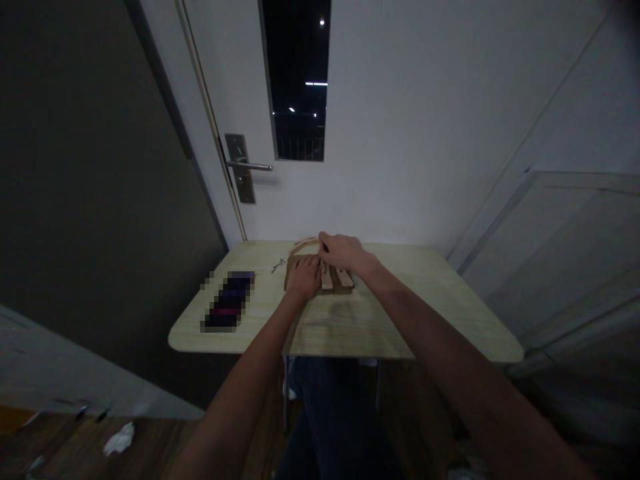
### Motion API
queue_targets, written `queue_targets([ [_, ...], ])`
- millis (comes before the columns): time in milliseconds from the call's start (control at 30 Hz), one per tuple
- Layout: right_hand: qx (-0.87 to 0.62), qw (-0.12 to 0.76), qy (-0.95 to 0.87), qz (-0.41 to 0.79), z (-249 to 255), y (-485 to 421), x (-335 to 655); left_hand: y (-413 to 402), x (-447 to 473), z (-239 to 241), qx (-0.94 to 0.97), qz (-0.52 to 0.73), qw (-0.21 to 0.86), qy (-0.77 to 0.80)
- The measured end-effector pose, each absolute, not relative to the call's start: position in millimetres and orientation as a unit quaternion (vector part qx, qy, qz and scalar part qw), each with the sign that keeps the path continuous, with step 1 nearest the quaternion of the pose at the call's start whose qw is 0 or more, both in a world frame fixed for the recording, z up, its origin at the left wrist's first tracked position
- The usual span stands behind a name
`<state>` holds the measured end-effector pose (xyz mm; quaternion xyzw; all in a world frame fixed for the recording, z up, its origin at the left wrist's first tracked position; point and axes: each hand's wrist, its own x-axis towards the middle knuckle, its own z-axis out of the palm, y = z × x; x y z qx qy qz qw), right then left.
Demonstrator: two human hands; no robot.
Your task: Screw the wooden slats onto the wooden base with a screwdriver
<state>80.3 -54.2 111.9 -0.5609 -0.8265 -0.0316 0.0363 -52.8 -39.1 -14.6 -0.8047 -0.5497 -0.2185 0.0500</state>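
My left hand (305, 276) lies with its fingers stretched over the left part of a brown board (341, 291), pressing on it or resting there. My right hand (344, 252) is closed in a pinch above the board's back edge; whatever its fingertips hold is hidden. Two pale wooden strips (327, 279) lie across the board, just below my right hand. Behind the board, thin light wooden pieces (300, 245) lie on the table, partly covered by my right hand. Several small metal pieces, like nails or screws (279, 265), are scattered left of the board.
The pale wood-grain table (430, 313) stands against a white door with a metal handle (250, 167). A blurred dark flat object (229, 303) lies on the table's left side. A dark panel rises at the left. Crumpled white paper (120, 439) is on the floor.
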Motion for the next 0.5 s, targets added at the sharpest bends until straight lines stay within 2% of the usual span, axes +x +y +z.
queue_targets([
  [200,-0.568,0.020,-0.823,-0.008,111.3,-49.6,83.1,-39.0,-52.5,-13.5,-0.805,-0.214,0.047,-0.552],
  [500,-0.581,0.021,-0.813,-0.033,113.2,-48.5,77.5,-40.2,-51.5,-12.5,-0.803,-0.212,0.047,-0.555],
])
